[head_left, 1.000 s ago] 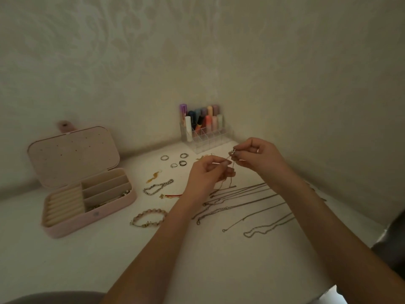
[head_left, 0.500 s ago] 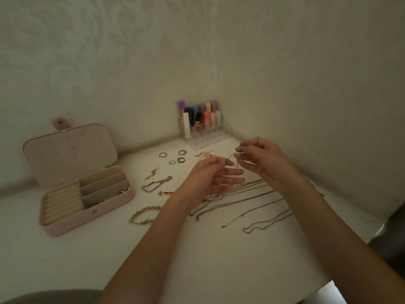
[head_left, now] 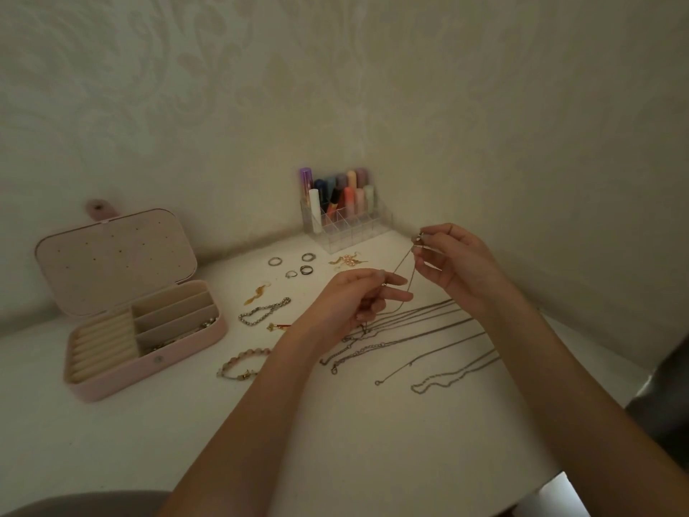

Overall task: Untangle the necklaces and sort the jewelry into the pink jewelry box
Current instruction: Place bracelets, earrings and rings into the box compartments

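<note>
Risk: we judge the fine chain (head_left: 404,272) could snag or knot tighter if our hands pull apart too hard; a slip drops it back among the necklaces (head_left: 417,332) on the table (head_left: 335,442).

Item: thin, dull-metal chain, held taut above the table. Right hand (head_left: 453,261) pinches its clasp end; left hand (head_left: 358,298) pinches it lower. Pink jewelry box (head_left: 123,382) lies open, well left.

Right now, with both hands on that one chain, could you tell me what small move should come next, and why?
Probably lift the right hand further, drawing the thin chain clear: the left hand pinches it lower down, where it runs into the other necklaces on the table.
</note>
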`<state>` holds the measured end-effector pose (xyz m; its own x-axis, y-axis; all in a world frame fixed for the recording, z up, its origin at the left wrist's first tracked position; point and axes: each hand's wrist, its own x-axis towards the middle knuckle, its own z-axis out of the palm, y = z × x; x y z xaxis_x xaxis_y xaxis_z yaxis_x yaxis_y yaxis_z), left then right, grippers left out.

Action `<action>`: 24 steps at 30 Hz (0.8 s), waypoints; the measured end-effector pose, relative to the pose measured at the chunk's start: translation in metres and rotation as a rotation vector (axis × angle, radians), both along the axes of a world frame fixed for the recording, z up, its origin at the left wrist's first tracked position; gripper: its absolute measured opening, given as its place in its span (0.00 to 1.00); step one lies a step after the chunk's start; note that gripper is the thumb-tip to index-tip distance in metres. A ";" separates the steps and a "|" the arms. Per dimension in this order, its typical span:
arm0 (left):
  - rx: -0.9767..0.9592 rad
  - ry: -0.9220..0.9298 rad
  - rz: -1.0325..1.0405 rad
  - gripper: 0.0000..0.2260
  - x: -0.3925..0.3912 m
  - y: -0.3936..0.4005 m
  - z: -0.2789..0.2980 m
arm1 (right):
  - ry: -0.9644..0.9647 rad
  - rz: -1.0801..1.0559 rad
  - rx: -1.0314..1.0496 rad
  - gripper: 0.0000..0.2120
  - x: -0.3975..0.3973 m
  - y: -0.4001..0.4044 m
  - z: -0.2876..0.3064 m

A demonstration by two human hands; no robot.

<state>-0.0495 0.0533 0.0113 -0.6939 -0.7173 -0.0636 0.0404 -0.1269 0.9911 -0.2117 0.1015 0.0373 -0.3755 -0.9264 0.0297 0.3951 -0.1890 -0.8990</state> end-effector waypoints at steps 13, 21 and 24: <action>-0.115 0.103 0.221 0.09 0.003 -0.005 -0.001 | 0.267 0.302 0.182 0.12 -0.001 0.008 0.007; -0.194 0.087 0.238 0.08 0.005 -0.004 -0.001 | 0.652 0.352 0.241 0.11 0.010 0.008 0.001; -0.191 0.064 0.250 0.08 0.006 -0.004 -0.001 | 0.726 0.275 0.218 0.08 0.016 0.006 0.001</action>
